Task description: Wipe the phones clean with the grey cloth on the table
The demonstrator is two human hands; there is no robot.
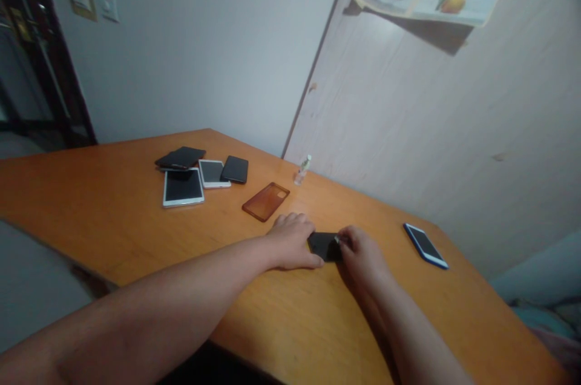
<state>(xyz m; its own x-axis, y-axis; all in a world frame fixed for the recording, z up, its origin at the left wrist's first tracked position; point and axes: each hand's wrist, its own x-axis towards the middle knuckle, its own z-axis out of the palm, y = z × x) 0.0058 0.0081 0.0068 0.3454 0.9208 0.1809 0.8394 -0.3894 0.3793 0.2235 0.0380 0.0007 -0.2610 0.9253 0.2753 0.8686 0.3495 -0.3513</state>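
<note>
A black, flat phone-like slab [323, 246] lies on the table in front of me, its right part covered by my right hand. My left hand [292, 244] grips its left end, with the thumb along the near edge and the fingers along the far side. Over the slab's right end, my right hand [362, 255] is closed in a pinch. A tiny whitish bit [336, 240] shows at those fingertips, too small to name. Just beyond my left hand lies a translucent brown phone case [266, 201] with a camera cutout.
The wooden table [149, 240] meets the wall at the back. Near the wall stands a small clear bottle [302, 170]. A phone with a blue edge [425, 246] lies at right. Left are a white tablet [183, 187], a white phone [212, 173], a black phone [235, 169] and dark covers [181, 158].
</note>
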